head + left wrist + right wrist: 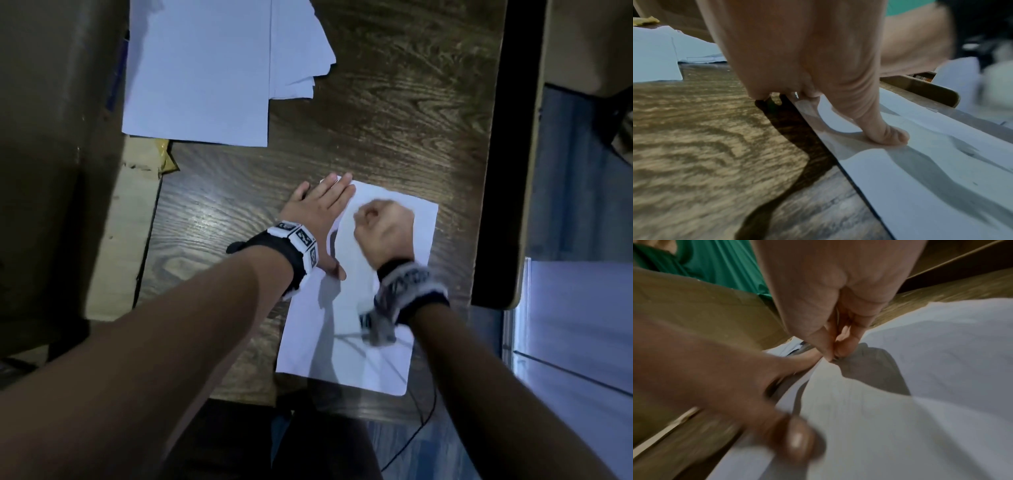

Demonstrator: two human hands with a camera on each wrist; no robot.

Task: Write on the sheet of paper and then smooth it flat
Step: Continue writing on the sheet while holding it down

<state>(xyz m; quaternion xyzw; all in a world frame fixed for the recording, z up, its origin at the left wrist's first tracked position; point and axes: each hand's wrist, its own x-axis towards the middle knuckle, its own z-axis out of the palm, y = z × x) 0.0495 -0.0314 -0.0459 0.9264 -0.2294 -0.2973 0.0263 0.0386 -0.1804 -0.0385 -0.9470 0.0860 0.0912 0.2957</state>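
A white sheet of paper lies tilted on the dark wooden desk, slightly wavy near its left edge. My left hand lies flat across that edge with straight fingers, and its thumb presses on the paper. My right hand hovers curled over the sheet's upper part, blurred. In the right wrist view its thumb and fingers pinch together at the paper, where only a small dark pen tip shows. The rest of the pen is hidden by the hand.
A loose stack of white sheets lies at the desk's far left. A cardboard box stands along the left side. The desk's dark right edge runs close to the sheet. A thin cable hangs below the near edge.
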